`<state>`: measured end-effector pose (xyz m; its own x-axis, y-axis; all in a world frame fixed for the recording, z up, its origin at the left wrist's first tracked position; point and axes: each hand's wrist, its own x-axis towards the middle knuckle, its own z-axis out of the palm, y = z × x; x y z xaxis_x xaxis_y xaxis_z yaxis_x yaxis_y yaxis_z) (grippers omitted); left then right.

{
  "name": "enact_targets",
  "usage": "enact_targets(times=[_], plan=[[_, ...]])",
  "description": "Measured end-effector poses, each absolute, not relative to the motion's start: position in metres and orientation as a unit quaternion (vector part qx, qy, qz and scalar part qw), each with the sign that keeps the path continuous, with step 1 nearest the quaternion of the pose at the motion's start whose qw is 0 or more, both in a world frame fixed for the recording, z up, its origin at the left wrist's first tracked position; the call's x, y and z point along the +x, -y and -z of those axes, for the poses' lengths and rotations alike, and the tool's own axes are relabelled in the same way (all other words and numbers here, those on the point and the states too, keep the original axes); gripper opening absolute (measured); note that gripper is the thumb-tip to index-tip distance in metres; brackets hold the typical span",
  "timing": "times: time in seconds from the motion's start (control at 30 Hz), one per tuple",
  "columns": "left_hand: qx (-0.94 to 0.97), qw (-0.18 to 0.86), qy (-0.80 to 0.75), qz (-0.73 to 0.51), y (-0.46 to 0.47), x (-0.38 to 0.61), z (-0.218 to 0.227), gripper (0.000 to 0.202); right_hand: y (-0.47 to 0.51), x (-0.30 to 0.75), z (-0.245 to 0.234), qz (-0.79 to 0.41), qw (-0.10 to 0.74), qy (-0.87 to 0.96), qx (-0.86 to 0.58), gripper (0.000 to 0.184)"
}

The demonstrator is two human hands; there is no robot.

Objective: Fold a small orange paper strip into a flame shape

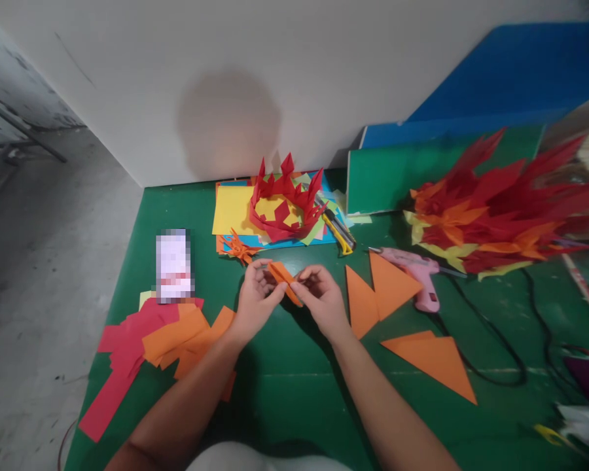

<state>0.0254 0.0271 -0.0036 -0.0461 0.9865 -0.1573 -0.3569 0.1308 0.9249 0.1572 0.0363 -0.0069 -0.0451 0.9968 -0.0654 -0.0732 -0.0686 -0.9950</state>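
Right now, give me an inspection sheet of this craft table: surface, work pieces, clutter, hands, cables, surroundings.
Surface: green table, mostly covered with paper.
Work pieces: folded orange paper pinched between both hands; orange triangles to the right.
Clutter: red and orange scraps, red paper crown on coloured sheets, utility knife, red-orange paper bunch.
Hands: left hand and right hand both grip the folded paper.
Cables: black cord loops from pink glue gun.
Surroundings: white wall, concrete floor to the left.

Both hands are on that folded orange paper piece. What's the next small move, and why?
Probably press the crease flat: the left hand and right hand pinch the folded orange paper piece above the green table, and it looks only partly folded.
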Motion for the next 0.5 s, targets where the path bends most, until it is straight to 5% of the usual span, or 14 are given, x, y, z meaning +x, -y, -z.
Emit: enact_targets(times=[0.23, 0.5], plan=[[0.326, 0.595, -0.469, -0.566, -0.0257, 0.0283, 0.0066, 0.046, -0.0337, 0.1543, 0.0075, -0.548, 0.514, 0.463, -0.470, 0.029], [0.312, 0.568, -0.479, -0.592, -0.0248, 0.0282, 0.0018, 0.043, -0.0357, 0.1524, 0.0039, -0.562, 0.422, 0.499, -0.507, 0.023]])
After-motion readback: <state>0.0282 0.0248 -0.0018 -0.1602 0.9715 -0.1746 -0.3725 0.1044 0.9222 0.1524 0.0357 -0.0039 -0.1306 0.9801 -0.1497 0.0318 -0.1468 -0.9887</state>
